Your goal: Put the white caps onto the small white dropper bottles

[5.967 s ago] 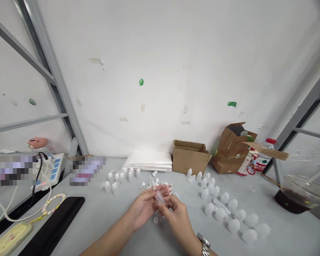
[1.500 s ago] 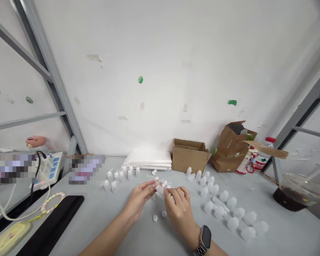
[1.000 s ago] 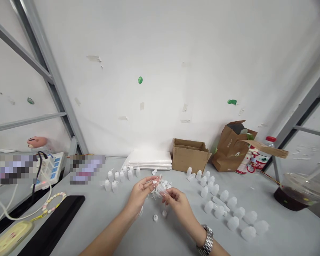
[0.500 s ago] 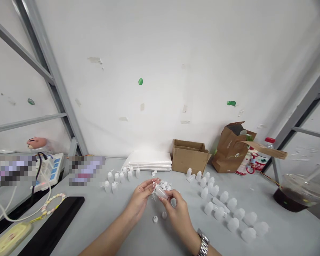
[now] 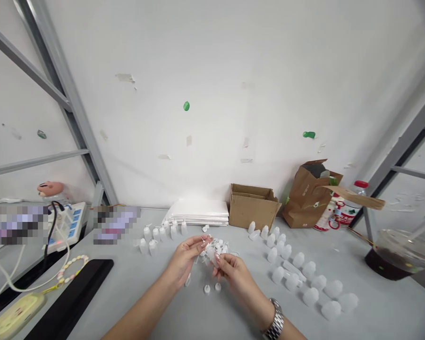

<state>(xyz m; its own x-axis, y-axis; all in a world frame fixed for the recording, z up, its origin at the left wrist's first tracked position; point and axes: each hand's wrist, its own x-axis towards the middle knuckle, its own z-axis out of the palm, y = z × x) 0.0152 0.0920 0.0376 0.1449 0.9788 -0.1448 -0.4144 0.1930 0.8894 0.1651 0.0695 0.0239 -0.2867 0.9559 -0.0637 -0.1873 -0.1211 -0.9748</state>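
Observation:
A small translucent plastic bottle [image 5: 211, 255] is held between my two hands, tilted, above the middle of the desk. My left hand [image 5: 182, 260] is closed, its fingertips pinching the bottle's top end, where a white cap seems to be. Lower down, my right hand [image 5: 235, 275] grips the bottle's body between thumb and fingers. Just behind it lies a pile of white caps [image 5: 221, 245] with thin straps, partly covered by the hands. Two loose caps, one of them a white cap [image 5: 207, 289], rest in front. A group of capped bottles [image 5: 162, 233] stands to the left.
Rows of frosted bottles [image 5: 310, 296] run along the right, a few lying down. At the back are a white stack [image 5: 198, 211], a cardboard box [image 5: 253, 210] and a paper bag [image 5: 304, 198]. A drink cup [image 5: 393, 257] stands far right; a power strip [image 5: 72, 226] lies left.
My right hand has turned at the wrist, and its fingers now wrap lower round the bottle, which shows less of its length. My left hand stays at the top end.

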